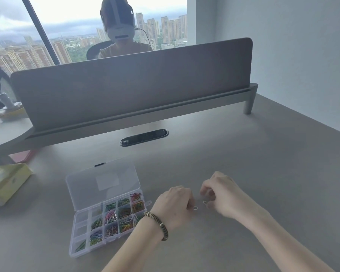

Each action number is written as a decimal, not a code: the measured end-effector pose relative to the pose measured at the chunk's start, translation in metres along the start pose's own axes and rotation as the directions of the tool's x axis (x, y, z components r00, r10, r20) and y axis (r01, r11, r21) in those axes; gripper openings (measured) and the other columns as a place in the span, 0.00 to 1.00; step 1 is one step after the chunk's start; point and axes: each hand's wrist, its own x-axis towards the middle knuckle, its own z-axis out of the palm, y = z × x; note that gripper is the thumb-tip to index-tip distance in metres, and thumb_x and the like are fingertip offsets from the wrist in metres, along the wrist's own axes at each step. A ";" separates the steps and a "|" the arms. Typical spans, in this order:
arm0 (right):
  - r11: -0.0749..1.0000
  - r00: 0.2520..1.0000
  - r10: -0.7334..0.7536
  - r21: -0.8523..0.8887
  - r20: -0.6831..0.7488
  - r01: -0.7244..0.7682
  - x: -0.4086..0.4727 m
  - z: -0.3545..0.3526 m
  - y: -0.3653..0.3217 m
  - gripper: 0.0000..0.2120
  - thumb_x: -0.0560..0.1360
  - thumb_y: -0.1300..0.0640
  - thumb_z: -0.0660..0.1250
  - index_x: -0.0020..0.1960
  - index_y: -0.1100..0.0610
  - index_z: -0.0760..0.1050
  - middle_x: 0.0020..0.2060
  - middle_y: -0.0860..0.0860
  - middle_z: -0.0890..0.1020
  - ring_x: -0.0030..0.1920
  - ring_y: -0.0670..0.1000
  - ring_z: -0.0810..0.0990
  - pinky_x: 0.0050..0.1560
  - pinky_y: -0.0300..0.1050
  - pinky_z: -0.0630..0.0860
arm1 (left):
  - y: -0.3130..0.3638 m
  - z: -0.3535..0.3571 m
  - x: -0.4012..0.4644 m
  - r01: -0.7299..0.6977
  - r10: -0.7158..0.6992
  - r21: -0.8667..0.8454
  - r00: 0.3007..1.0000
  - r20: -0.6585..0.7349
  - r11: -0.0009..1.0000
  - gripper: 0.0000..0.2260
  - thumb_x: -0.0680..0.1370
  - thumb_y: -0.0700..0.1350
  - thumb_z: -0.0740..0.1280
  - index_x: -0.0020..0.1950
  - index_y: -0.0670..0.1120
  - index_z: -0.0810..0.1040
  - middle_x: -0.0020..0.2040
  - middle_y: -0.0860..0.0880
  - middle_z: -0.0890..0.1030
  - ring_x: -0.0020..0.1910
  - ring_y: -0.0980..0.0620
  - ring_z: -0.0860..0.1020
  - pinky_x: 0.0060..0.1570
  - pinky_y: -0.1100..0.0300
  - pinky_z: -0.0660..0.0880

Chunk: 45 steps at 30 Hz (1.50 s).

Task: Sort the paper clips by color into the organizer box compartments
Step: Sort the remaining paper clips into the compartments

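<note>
A clear plastic organizer box (73, 228) lies on the grey desk, its lid (102, 183) open and leaning back. Several compartments hold mixed coloured paper clips (124, 212); the leftmost column looks mostly bare. My left hand (175, 205), with a beaded bracelet on the wrist, has curled fingers pinching a pale paper clip (195, 208) just right of the box. My right hand (220, 195) hovers close beside it, fingers curled, pinching another small clip (205, 202).
A yellow-green carton (6, 181) sits at the left. A grey divider screen (132, 81) on a raised shelf spans the back, with a black cable port (144, 137) below it. A person with a headset sits behind the screen.
</note>
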 end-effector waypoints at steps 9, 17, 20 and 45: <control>0.999 0.999 0.033 0.034 0.042 -0.034 0.001 -0.002 -0.003 0.09 0.69 0.61 0.70 0.43 0.48 0.84 0.47 0.47 0.81 0.47 0.47 0.82 0.46 0.38 0.77 | 0.002 0.000 -0.009 -0.038 0.035 -0.032 0.995 -0.093 0.999 0.04 0.75 0.47 0.63 0.47 0.51 0.77 0.45 0.52 0.77 0.46 0.48 0.77 0.44 0.55 0.74; 0.987 1.000 -0.009 0.159 0.027 0.005 -0.006 -0.008 -0.014 0.04 0.72 0.56 0.70 0.41 0.47 0.82 0.42 0.44 0.85 0.45 0.43 0.81 0.46 0.38 0.77 | 0.005 0.001 -0.010 -0.019 0.020 0.007 0.995 -0.094 1.000 0.07 0.77 0.52 0.64 0.47 0.49 0.77 0.49 0.49 0.78 0.48 0.45 0.78 0.46 0.53 0.75; 0.981 1.000 0.000 0.194 0.026 -0.005 -0.008 -0.007 -0.017 0.03 0.73 0.55 0.69 0.42 0.48 0.81 0.43 0.44 0.85 0.47 0.43 0.81 0.48 0.39 0.77 | 0.004 0.001 -0.011 -0.008 0.007 -0.008 0.996 -0.087 1.000 0.08 0.77 0.50 0.63 0.47 0.47 0.77 0.49 0.48 0.79 0.50 0.45 0.77 0.46 0.53 0.74; 0.721 0.962 -0.272 0.662 0.000 0.204 0.008 0.025 -0.123 0.11 0.73 0.62 0.73 0.44 0.46 0.85 0.35 0.44 0.86 0.38 0.42 0.84 0.44 0.34 0.78 | -0.068 -0.056 -0.097 0.097 -0.455 -0.805 0.861 -0.228 0.586 0.05 0.75 0.35 0.67 0.47 0.44 0.78 0.36 0.44 0.85 0.35 0.48 0.84 0.40 0.53 0.83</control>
